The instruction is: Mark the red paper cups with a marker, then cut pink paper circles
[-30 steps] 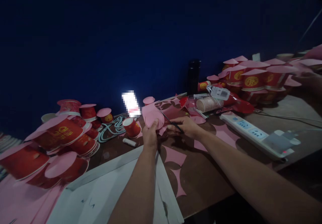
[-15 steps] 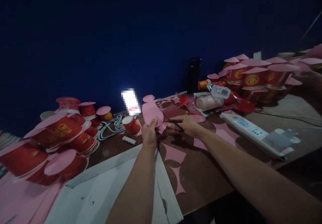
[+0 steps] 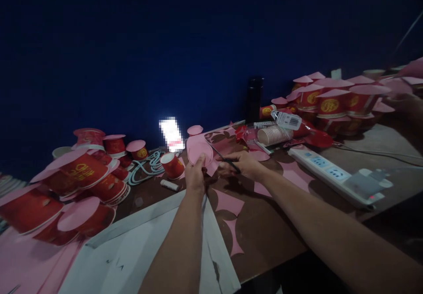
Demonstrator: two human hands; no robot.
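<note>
My left hand (image 3: 194,176) is closed on a pink paper piece (image 3: 199,150) with a round outline, held up over the brown table (image 3: 264,223). My right hand (image 3: 243,164) grips dark scissors (image 3: 222,155), whose blades point up-left and meet the right edge of the pink paper. Pink offcuts (image 3: 228,203) lie on the table just below both hands.
Red paper cups with pink paper lids are heaped at the left (image 3: 79,175) and stacked at the back right (image 3: 333,104). A white power strip (image 3: 330,175), a sleeve of cups (image 3: 274,135), a dark bottle (image 3: 255,98), cables (image 3: 148,166) and white sheets (image 3: 139,250) are around.
The pink piece has been turned a little in my left hand and now shows a rounder outline. The scissors stay at its right edge. Both hands sit slightly higher in view.
</note>
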